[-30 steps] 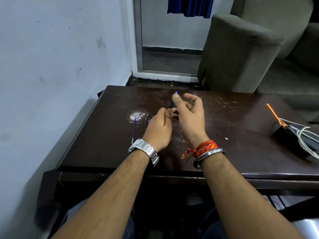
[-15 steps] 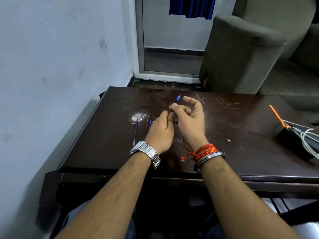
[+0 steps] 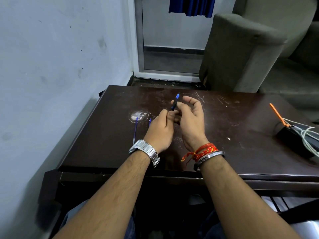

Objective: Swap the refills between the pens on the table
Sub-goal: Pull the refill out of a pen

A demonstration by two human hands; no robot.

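A dark blue pen [image 3: 175, 102] with a bright blue tip points up and away above the dark brown table [image 3: 224, 135]. My right hand [image 3: 189, 121] pinches the pen's barrel with thumb and fingers. My left hand [image 3: 160, 130] meets it at the pen's lower end, which is hidden behind the fingers. A thin blue refill [image 3: 135, 129] lies on the table to the left of my left hand. A second blue refill [image 3: 150, 121] shows just its tip beside my left knuckles; my hand hides the remainder.
A white wall runs close along the table's left edge. At the right edge sit a black box [image 3: 293, 140] with white cables [image 3: 309, 138] and an orange tool [image 3: 278, 114]. A grey sofa [image 3: 241, 54] stands beyond the table. A pale round stain [image 3: 139, 115] marks the tabletop.
The pen has risen slightly and more of its barrel shows above my fingers. My right hand has opened a little around it. The refills on the table have not moved.
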